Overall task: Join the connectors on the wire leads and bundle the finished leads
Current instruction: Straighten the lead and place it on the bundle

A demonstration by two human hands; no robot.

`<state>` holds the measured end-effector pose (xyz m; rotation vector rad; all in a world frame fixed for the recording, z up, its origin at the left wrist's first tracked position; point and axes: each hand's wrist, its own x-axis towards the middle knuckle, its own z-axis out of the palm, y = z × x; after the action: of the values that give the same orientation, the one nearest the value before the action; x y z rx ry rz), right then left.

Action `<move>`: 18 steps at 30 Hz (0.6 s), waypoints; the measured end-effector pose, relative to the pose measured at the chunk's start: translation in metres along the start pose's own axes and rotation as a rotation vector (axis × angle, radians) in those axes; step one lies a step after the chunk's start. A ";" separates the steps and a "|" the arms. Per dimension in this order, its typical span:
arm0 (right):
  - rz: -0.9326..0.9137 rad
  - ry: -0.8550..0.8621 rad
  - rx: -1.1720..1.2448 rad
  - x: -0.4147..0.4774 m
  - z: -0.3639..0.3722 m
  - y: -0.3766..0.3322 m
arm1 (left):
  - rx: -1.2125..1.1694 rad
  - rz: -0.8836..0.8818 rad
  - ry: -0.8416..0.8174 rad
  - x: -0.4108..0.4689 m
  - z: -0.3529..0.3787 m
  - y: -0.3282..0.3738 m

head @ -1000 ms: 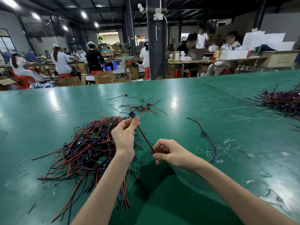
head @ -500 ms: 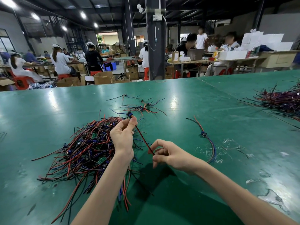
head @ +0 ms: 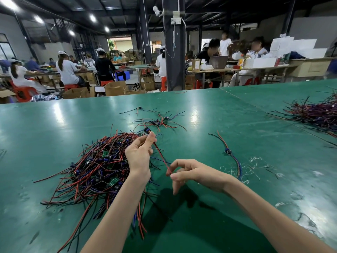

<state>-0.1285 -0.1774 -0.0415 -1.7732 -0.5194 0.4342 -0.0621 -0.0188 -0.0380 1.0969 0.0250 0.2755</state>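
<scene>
Two hands are at work above a green table [head: 54, 125], seen from the head camera.

Left hand [head: 139, 152]: raised, fingers curled, thumb and fingertips pinching a red-and-black wire lead [head: 160, 154] just below its small blue connector [head: 146, 130]. The connector stands clear above the fingertips.

Right hand [head: 193, 172]: lower and nearer the body, fingers loosely curled and spread, one finger pointing down toward the table. The lower end of the lead reaches the thumb tip. Whether it is pinched there or only touching cannot be told.

The lead runs on a slant between the two hands, held off the table.

Stock on the table:
- Large tangled pile of leads [head: 94, 165], red, black and blue, with small green boards among them, to the left and partly behind the left forearm.
- Small loose cluster of leads [head: 158, 122] beyond the left hand, apart from the large pile.
- Single joined lead [head: 230, 154] lying alone to the right, its connector at mid-length.
- Clear plastic scraps [head: 237, 168] scattered beside that single lead.
- Further heap of leads [head: 317, 112] at the far right edge, well apart from the hands.

Other people sit at benches in the background.
</scene>
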 end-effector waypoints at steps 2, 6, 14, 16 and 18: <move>0.059 0.016 -0.030 0.002 -0.004 -0.001 | -0.032 -0.043 -0.039 -0.001 0.001 0.002; 0.112 0.040 0.079 0.000 -0.018 -0.005 | 0.001 -0.127 -0.186 -0.011 0.009 0.000; 0.097 0.489 0.216 0.004 -0.030 0.003 | 0.252 -0.208 -0.500 -0.038 0.022 -0.026; 0.070 0.485 0.231 0.002 -0.033 0.002 | 0.280 -0.222 -0.505 -0.040 0.022 -0.032; 0.063 0.504 0.214 0.003 -0.033 0.001 | 0.264 -0.262 -0.514 -0.043 0.022 -0.035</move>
<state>-0.1082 -0.2024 -0.0344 -1.6150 -0.0573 0.0706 -0.0926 -0.0632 -0.0633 1.3848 -0.2582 -0.2564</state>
